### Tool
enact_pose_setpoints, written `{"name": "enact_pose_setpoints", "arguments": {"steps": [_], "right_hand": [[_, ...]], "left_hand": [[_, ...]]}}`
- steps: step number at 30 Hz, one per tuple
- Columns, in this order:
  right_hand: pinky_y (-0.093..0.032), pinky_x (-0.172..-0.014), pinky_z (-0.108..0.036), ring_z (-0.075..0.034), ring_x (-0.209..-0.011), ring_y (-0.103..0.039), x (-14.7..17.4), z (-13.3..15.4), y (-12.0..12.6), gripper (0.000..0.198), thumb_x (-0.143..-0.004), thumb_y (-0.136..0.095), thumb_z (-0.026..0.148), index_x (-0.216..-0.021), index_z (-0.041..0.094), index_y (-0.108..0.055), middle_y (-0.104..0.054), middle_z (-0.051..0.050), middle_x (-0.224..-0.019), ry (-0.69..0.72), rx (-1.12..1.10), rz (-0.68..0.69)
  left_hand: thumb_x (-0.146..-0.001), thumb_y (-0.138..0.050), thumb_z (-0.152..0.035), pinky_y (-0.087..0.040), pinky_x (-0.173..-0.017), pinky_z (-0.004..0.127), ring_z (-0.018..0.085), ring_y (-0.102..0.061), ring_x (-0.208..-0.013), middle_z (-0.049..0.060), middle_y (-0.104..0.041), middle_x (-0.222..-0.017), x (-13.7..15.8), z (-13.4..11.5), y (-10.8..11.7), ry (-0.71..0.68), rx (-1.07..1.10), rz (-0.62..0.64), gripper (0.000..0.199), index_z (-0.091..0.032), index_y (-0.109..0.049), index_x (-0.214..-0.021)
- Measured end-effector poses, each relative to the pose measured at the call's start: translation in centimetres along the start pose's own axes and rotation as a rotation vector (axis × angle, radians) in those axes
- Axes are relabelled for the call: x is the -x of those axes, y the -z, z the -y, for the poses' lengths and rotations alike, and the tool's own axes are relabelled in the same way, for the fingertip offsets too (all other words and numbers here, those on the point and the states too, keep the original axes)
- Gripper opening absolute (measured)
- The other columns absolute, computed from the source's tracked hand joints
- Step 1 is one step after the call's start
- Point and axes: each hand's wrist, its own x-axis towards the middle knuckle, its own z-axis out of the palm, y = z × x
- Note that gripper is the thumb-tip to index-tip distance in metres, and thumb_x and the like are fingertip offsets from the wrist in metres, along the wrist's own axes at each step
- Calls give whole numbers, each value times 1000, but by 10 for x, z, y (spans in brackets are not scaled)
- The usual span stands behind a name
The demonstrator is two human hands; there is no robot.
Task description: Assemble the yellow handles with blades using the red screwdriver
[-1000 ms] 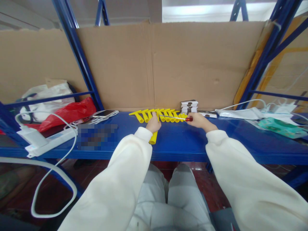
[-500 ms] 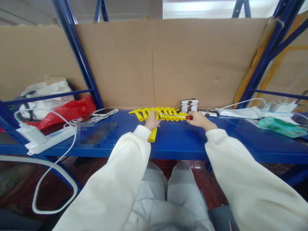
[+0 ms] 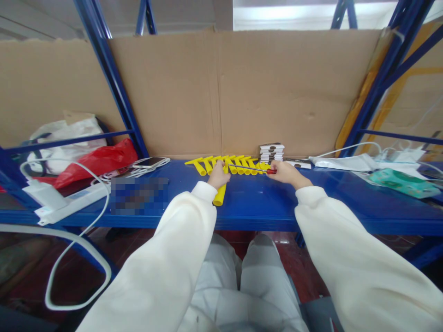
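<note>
My left hand [image 3: 218, 174] is closed around a yellow T-shaped plastic piece [image 3: 219, 197], whose round lower end points toward me. In my right hand [image 3: 284, 173] is a screwdriver [image 3: 272, 171] with a red handle. Its thin metal shaft runs level to the left, with the tip at the upper part of the held piece; whether it sits in a screw is too small to tell. Behind my hands, several similar yellow pieces [image 3: 198, 166] lie in a row. Smaller yellow parts [image 3: 262, 166] are beside my right hand.
A stack of small white-and-dark boxes [image 3: 272, 152] stands against the cardboard panel [image 3: 277, 87]. At left on the blue shelf [image 3: 263, 196] are a phone [image 3: 149, 162], a cable and a power strip [image 3: 65, 207]. A green packet [image 3: 403, 182] lies at right.
Both hands keep almost the same position, the left on the yellow piece and the right on the screwdriver. The camera view has shifted very slightly.
</note>
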Motion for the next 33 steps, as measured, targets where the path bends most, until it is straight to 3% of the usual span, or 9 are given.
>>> {"name": "enact_pose_setpoints", "arguments": {"steps": [5, 9, 15, 23, 30, 33], "right_hand": [[-42, -66, -29, -23, -76, -68, 1, 2, 3, 11, -80, -64, 31, -84, 22, -67, -76, -8, -84, -20, 4, 17], [-44, -72, -31, -25, -84, -69, 2, 4, 5, 12, -81, -62, 31, -84, 22, -69, -78, -8, -92, -67, -7, 47], [-43, -69, -30, -24, -80, -68, 0, 1, 3, 8, -78, -65, 28, -81, 21, -67, -76, -7, -87, -75, -4, 1], [-38, -61, -28, -23, -74, -67, 3, 9, 9, 13, -80, -67, 31, -86, 20, -68, -75, -9, -81, -101, 111, 90], [-42, -76, -33, -26, -84, -69, 5, 11, 12, 18, -83, -58, 31, -90, 20, -71, -77, -10, -91, -109, 81, 95], [-41, -78, -34, -26, -84, -68, 3, 7, 10, 15, -81, -59, 30, -87, 20, -69, -76, -10, -91, -87, 70, 30]], "left_hand": [[-74, -62, 2, -53, -97, 31, 21, -63, -117, 13, -60, -128, -2, 3, -2, -59, -26, -5, 44, -16, -53, -114], [-72, -63, 0, -51, -100, 34, 23, -61, -119, 12, -59, -129, -3, 4, -2, -89, -80, -3, 47, -17, -53, -115], [-71, -64, -1, -48, -107, 38, 25, -61, -123, 14, -60, -131, -4, 7, -2, -150, -123, -9, 51, -17, -54, -118], [-71, -63, -3, -49, -106, 39, 26, -64, -118, 14, -63, -127, -7, 12, -5, -199, -132, -14, 51, -17, -56, -119], [-72, -63, -2, -51, -103, 38, 26, -65, -117, 14, -61, -129, -2, 6, -4, -145, -130, -15, 52, -17, -55, -120], [-72, -62, -2, -51, -103, 37, 26, -65, -117, 15, -60, -130, -2, 5, -3, -139, -146, -7, 51, -15, -54, -121]]}}
